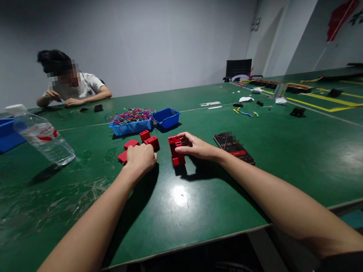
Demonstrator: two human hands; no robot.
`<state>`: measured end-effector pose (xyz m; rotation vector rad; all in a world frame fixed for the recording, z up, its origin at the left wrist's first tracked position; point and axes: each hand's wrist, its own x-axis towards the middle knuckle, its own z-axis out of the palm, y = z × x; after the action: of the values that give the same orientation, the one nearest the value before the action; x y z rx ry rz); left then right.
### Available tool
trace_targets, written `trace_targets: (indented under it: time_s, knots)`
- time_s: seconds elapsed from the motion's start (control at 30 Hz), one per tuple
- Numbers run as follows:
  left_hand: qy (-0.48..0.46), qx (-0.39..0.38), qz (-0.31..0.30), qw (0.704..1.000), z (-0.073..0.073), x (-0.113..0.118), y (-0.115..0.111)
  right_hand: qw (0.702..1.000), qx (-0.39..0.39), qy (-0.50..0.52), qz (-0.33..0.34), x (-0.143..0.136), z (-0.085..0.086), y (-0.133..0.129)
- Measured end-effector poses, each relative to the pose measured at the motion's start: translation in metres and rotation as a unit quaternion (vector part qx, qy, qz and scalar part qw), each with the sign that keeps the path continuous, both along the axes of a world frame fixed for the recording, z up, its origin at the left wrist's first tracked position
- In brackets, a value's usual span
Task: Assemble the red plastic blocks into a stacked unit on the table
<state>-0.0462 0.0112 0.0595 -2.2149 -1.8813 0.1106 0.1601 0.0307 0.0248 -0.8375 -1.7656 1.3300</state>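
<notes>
My right hand (pixel 197 146) grips a small stack of red blocks (pixel 175 148) from its right side, thumb in front. The stack stands upright over the green table, with dark holes in its top piece. To the left, my left hand (pixel 141 159) reaches over a cluster of loose red blocks (pixel 151 142). Its fingers curl down, and their tips are hidden behind the back of the hand, so what they hold cannot be made out. Flat red pieces (pixel 130 143) lie just beyond and left of this hand.
Behind the blocks stand a blue bin of coloured wires (pixel 132 126) and a smaller blue bin (pixel 167 119). A water bottle (pixel 44 139) is at left, a phone (pixel 233 147) at right. Pliers (pixel 246 112) lie farther back. Another person (pixel 72 87) sits across the table (pixel 194 212).
</notes>
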Motion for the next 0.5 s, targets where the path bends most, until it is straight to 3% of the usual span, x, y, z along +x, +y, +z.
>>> trace_targets:
  time_s: [0.27, 0.5]
  knots:
    - [-0.048, -0.006, -0.069, 0.996, -0.001, 0.021, -0.018, 1.0, 0.002, -0.013, 0.007, 0.004, 0.001, 0.004]
    - [-0.221, -0.039, -0.161, 0.961, -0.026, 0.027, -0.014, 0.997, -0.046, -0.061, -0.004, 0.008, -0.001, 0.01]
